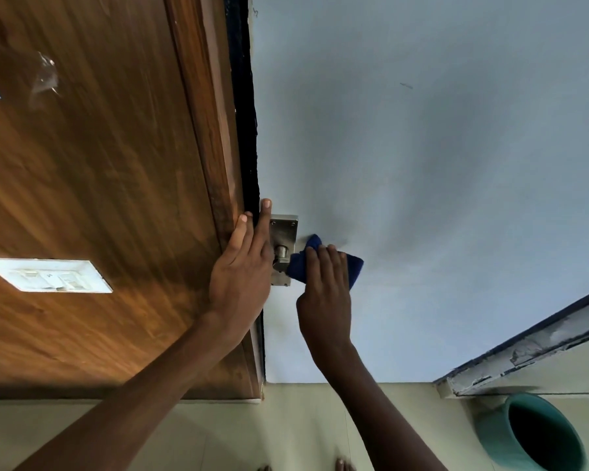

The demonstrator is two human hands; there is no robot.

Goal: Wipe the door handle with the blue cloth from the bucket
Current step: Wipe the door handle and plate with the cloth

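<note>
The right hand (323,294) is clenching the soft, light, bunched blue cloth (327,263) around the rigid metal door handle (281,256) on the pale blue door (422,164), likely conforming easily, while the open left hand (240,273) is bracing the door's edge.

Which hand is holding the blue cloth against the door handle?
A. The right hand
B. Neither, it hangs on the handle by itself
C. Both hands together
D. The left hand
A: the right hand grips the blue cloth over the door handle, while the left hand lies flat, fingers extended, by the door's edge with no cloth in it.
</note>
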